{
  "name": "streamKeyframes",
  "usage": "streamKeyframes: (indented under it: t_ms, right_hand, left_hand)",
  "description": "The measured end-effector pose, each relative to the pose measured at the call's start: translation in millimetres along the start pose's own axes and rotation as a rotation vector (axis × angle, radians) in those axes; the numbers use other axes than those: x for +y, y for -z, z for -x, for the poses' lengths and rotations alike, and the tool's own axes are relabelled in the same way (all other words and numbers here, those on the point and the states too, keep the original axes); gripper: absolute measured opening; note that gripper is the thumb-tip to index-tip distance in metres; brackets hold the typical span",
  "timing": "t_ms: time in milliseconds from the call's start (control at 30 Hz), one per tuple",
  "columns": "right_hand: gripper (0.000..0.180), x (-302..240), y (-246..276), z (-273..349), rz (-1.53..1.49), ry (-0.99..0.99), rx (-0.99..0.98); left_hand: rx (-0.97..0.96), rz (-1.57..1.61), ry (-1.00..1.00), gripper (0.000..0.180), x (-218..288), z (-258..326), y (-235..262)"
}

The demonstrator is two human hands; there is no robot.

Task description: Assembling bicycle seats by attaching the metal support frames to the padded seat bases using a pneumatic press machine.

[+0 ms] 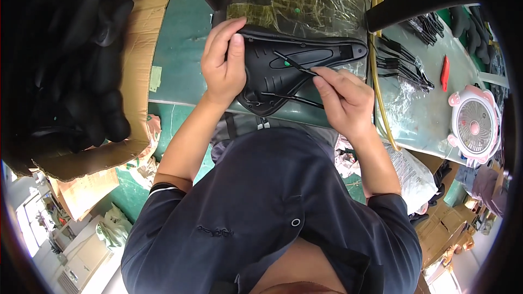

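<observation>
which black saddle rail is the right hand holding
The rail over the upturned bicycle saddle, its two rods pointing left from the right hand; the other rails lie bunched right of the yellow hose.

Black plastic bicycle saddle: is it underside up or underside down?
Underside up: the saddle shows short moulded ribs facing upward.

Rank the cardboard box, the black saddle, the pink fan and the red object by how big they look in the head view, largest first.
1. cardboard box
2. black saddle
3. pink fan
4. red object

This is apparent size only; the wide lens and differing nearness affect it.
</observation>
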State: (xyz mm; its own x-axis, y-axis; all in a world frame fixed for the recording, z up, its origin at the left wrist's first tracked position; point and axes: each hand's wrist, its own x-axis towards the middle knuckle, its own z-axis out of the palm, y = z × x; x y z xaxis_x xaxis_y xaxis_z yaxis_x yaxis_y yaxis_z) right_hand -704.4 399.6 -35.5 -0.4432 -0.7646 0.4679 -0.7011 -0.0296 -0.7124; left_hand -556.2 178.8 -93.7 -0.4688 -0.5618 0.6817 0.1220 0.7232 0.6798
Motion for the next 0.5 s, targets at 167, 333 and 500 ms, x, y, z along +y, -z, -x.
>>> streamKeyframes:
  t_ms: [167,333,500]
  right_hand:
    - [0.018,1.4,-12.1,-2.0,0.023,-0.011,-0.024]
    - [0.018,1.0,-17.5,-12.0,0.064,0.051,-0.091]
    - [0.012,11.1,-26.5,-12.8,0.264,0.261,-0.038]
  left_hand:
    - [0.086,0.175,0.159,0.023,2.4,8.3,-5.6]
    - [0.126,0.191,0.320,0.026,-1.8,9.8,4.2]
    - [-0.002,-0.083,0.464,0.038,1.1,9.9,4.3]
